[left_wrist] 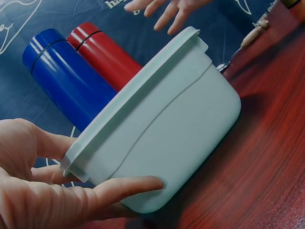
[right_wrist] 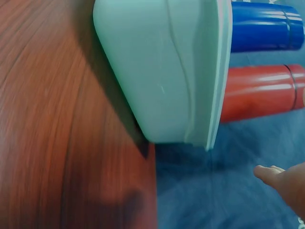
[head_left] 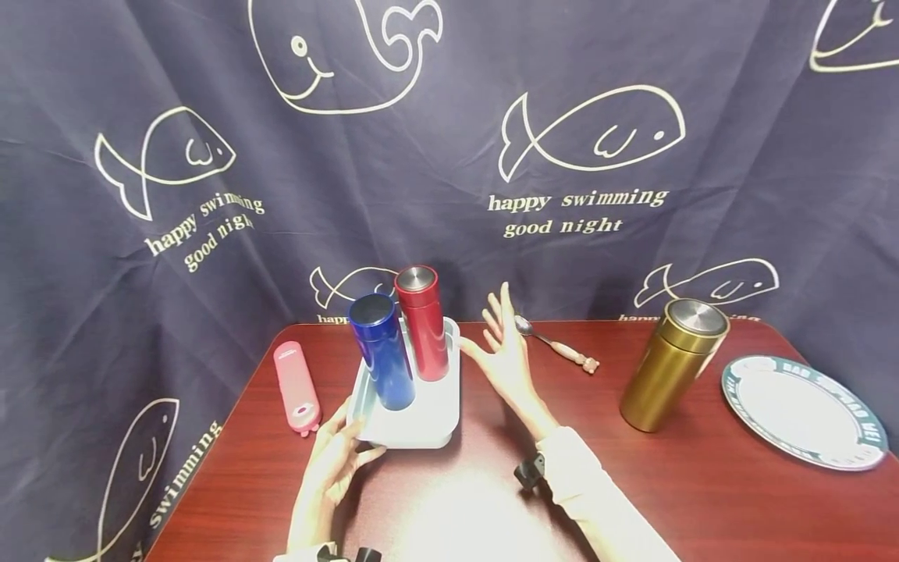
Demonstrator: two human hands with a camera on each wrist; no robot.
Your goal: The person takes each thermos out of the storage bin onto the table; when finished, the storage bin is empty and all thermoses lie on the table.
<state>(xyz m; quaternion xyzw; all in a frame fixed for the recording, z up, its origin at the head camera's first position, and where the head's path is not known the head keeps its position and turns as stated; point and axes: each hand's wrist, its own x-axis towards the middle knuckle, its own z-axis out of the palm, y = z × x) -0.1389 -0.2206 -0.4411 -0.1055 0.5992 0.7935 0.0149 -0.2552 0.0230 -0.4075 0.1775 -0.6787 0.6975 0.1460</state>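
Note:
A pale plastic basin (head_left: 410, 425) is on the table with a blue thermos (head_left: 386, 359) and a red thermos (head_left: 427, 332) standing in it, their tops well above its rim. At the near left corner, my left hand (head_left: 333, 457) holds the basin, thumb along the outer wall and other fingers by the rim, as the left wrist view shows. To the right of the basin is my right hand (head_left: 502, 359), fingers spread and holding nothing. Only part of that hand (right_wrist: 286, 186) appears in the right wrist view, apart from the basin wall (right_wrist: 143, 62).
A pink case (head_left: 296, 386) lies left of the basin. Behind the right hand is a spoon (head_left: 562, 349) with a bear-shaped handle end. A gold thermos (head_left: 663, 375) stands farther right, beside a white plate (head_left: 801, 410) with a green lettered rim. A dark fish-print curtain (head_left: 449, 156) hangs behind the table.

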